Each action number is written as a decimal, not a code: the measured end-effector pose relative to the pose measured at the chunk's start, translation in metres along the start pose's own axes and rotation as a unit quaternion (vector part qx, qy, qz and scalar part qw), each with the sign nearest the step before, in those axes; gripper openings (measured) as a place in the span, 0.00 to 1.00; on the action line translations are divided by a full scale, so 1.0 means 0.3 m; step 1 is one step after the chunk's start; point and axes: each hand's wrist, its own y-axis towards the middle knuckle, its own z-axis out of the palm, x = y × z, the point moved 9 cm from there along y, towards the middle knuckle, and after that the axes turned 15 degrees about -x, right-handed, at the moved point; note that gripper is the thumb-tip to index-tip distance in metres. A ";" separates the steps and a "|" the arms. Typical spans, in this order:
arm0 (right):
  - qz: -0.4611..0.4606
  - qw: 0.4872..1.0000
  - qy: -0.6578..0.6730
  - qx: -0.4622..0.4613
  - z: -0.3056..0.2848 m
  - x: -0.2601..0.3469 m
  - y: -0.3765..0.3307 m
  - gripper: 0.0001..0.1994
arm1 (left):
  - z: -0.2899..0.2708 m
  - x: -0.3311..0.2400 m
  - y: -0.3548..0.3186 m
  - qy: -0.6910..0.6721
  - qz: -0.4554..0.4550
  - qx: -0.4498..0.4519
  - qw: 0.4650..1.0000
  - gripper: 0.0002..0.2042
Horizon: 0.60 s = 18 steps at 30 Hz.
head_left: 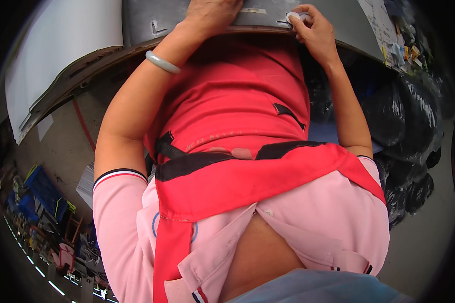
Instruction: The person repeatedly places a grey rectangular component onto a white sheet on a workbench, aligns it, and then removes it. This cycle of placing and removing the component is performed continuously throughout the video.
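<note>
My right hand (316,31) is closed in a pinch around a small white round disc (292,18) at the near edge of a dark grey sheet (182,11) on the table. What the disc belongs to cannot be made out. My left hand (213,14) rests over the same sheet, left of the right hand, with a pale bangle (163,62) on its forearm. The top edge of the picture cuts off its fingers, so their pose is hidden. Pale corner marks show on the sheet near each hand, and a small beige strip (253,10) lies between them.
A stack of large white sheets (71,45) with curling edges lies at the left of the table. Shiny black plastic bags (407,111) are piled at the right. Blue crates (44,189) stand on the floor at lower left. My red apron (237,96) meets the table edge.
</note>
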 end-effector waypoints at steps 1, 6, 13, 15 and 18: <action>-0.019 1.000 -0.025 0.001 0.002 0.001 0.000 0.13 | -0.003 -0.002 0.001 -0.001 0.000 0.002 1.000 0.16; 0.008 0.973 -0.156 0.170 0.021 -0.011 0.035 0.13 | -0.007 0.005 0.002 0.000 0.005 -0.009 1.000 0.16; -0.094 0.995 -0.035 -0.018 0.022 0.111 0.358 0.13 | 0.013 0.013 -0.011 0.015 0.008 -0.016 1.000 0.17; -0.144 0.981 -0.097 -0.081 0.018 0.156 0.440 0.08 | 0.010 0.008 -0.015 0.019 0.012 -0.010 1.000 0.18; -0.246 0.956 -0.116 -0.112 0.066 0.147 0.553 0.08 | 0.002 -0.002 -0.005 0.020 0.004 -0.001 1.000 0.18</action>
